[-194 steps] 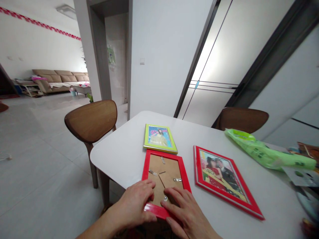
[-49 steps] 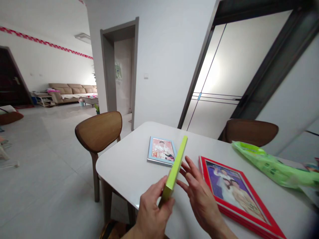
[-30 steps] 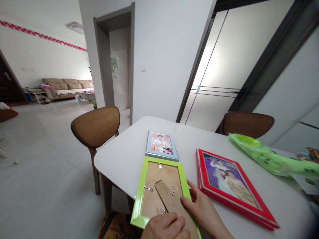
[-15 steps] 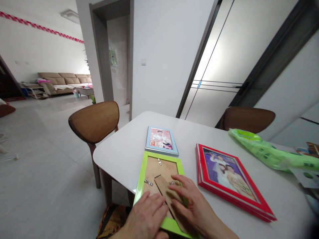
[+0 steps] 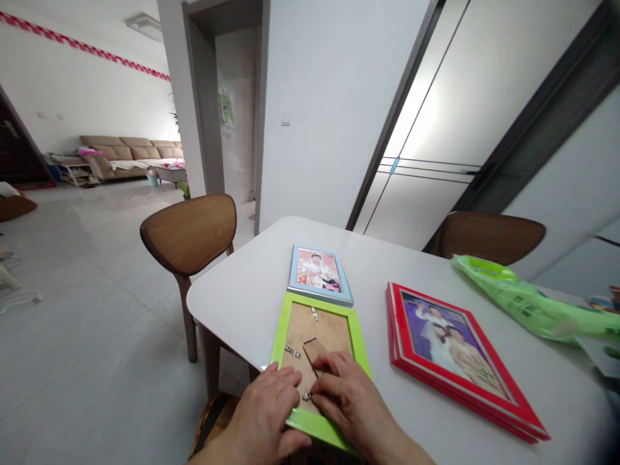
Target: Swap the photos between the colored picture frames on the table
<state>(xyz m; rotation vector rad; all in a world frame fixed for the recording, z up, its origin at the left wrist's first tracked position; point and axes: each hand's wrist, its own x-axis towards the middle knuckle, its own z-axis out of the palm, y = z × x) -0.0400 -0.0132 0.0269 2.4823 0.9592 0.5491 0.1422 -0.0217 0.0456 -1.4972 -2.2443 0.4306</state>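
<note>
A lime green picture frame [image 5: 359,342] lies face down at the table's near edge, showing its brown backing board [image 5: 332,325]. Small metal clips sit on the board, one of them a side clip [image 5: 292,351]. My left hand [image 5: 266,410] grips the near left corner of this frame, fingers over the rail and thumb at the near edge. Bent over the backing, my right hand [image 5: 351,400] has its fingertips pinched at the lower metal clip [image 5: 305,396]. It covers most of the brown stand leg [image 5: 312,352]. A light blue picture frame [image 5: 318,271], photo up, touches the green one's far edge.
Red picture frames [image 5: 465,358] lie stacked on the right of the white table [image 5: 232,290], a photo on top. Behind them is a green plastic bag [image 5: 527,300]. Wooden chairs stand at the left [image 5: 194,232] and far right [image 5: 489,237].
My right hand has drawn its fingers in from over the stand leg to the lower clip. My left hand has shifted left, off the backing to the frame's corner. The view has turned slightly left.
</note>
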